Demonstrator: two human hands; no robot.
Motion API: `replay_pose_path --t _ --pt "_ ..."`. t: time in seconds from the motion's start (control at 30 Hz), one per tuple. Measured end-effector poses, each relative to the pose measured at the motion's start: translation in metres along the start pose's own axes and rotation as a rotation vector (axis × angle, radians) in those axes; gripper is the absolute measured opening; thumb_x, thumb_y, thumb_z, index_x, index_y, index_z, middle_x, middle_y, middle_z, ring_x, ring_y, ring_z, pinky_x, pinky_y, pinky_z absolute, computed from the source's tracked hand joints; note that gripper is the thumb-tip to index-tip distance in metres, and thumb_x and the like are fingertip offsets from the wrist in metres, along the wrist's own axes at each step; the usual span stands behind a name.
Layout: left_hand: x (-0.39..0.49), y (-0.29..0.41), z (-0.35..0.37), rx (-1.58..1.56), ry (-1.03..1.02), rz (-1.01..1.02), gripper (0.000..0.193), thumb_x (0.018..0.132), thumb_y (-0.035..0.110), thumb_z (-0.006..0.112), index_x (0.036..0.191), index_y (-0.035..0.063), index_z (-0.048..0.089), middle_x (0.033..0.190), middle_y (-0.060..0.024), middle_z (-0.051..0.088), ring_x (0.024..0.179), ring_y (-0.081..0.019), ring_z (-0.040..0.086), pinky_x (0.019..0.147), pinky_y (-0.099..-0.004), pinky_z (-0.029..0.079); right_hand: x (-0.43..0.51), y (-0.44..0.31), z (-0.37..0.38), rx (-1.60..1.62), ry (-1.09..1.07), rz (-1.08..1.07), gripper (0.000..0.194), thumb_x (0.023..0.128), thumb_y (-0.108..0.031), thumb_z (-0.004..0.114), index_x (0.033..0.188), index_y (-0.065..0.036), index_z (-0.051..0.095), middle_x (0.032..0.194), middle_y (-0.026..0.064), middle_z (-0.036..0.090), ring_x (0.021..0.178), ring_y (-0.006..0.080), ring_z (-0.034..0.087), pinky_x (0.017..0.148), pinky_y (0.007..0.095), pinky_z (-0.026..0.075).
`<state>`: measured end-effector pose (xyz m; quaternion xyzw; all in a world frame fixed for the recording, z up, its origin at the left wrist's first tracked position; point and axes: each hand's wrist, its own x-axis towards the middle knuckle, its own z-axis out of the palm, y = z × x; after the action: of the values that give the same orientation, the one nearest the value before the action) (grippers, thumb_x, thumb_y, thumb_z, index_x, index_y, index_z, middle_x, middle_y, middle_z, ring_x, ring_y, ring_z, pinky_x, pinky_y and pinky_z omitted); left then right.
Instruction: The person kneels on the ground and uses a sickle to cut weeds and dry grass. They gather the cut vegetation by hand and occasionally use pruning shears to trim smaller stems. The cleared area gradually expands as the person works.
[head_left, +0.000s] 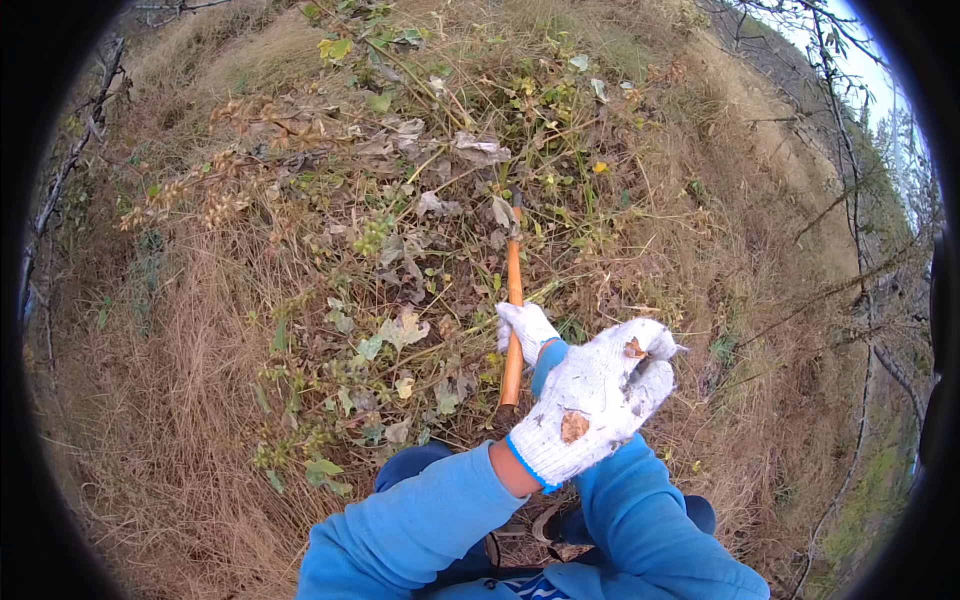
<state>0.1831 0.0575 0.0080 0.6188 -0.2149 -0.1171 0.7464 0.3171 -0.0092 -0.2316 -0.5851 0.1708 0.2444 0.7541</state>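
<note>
My right hand (526, 330), in a white knit glove, is closed around the orange wooden handle (514, 281) of a hand tool. The handle points away from me; its dark far end (516, 196) runs into leaves and stems, so the tool's head is mostly hidden. Over my right forearm crosses my left hand (600, 401), gloved too, with its fingers curled towards the thumb. Bits of dry brown leaf (575, 427) cling to its back and near the fingers; whether it pinches anything I cannot tell.
Low green and yellowing plants with withered leaves (405, 330) cover the ground ahead. Dry grass (202, 360) spreads on both sides. Thin bare branches (855, 180) stand at the right, and another branch (67, 169) rises at the left edge. My legs and shoes are below my arms.
</note>
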Motion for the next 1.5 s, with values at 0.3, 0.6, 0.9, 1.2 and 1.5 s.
replay_pose_path --t 0.3,0.6,0.9,1.2,1.5 --pt "0.002 -0.001 -0.002 0.249 -0.08 0.068 0.034 0.092 0.002 0.066 0.125 0.0022 0.06 0.115 -0.0109 0.065 0.108 -0.0219 0.064 0.099 -0.0344 0.048 0.04 0.021 -0.002 -0.104 -0.006 0.014 0.022 0.094 -0.019 0.067 0.086 -0.003 0.054 0.064 0.0075 0.058 0.049 0.0215 0.058 0.046 0.0396 0.054" --pt "0.042 -0.081 -0.106 0.347 0.202 -0.316 0.044 0.095 0.021 0.069 0.13 -0.0012 0.055 0.119 -0.0112 0.063 0.11 -0.0202 0.062 0.095 -0.0344 0.051 0.021 0.027 0.018 0.164 -0.023 0.091 0.023 0.097 -0.023 0.063 0.105 -0.003 0.055 0.07 0.0064 0.056 0.052 0.0198 0.056 0.046 0.0374 0.051" --pt "0.104 -0.269 -0.155 -0.469 0.357 -0.729 0.015 0.095 0.01 0.067 0.103 0.0003 0.06 0.084 -0.0105 0.063 0.071 -0.0257 0.065 0.064 -0.0413 0.059 -0.046 0.021 -0.005 0.444 -0.185 0.116 0.016 0.095 -0.018 0.064 0.099 -0.009 0.051 0.07 0.0001 0.051 0.05 0.0133 0.051 0.045 0.0311 0.046" --pt "0.114 -0.266 -0.17 -0.455 0.317 -0.861 0.008 0.095 0.015 0.064 0.092 0.0112 0.057 0.069 0.0023 0.054 0.053 -0.0129 0.05 0.047 -0.0334 0.046 -0.065 0.001 0.021 0.499 -0.102 0.16 0.012 0.092 -0.015 0.064 0.092 -0.005 0.058 0.067 0.0037 0.055 0.051 0.0172 0.054 0.044 0.0347 0.048" --pt "0.079 -0.219 -0.154 -0.524 0.246 -0.945 0.011 0.096 0.021 0.06 0.091 0.0111 0.059 0.066 0.0 0.053 0.051 -0.0183 0.051 0.049 -0.0378 0.047 -0.118 0.004 0.047 0.542 -0.038 0.115 0.013 0.093 -0.015 0.062 0.093 -0.002 0.06 0.07 0.0054 0.058 0.055 0.0192 0.057 0.048 0.0373 0.047"
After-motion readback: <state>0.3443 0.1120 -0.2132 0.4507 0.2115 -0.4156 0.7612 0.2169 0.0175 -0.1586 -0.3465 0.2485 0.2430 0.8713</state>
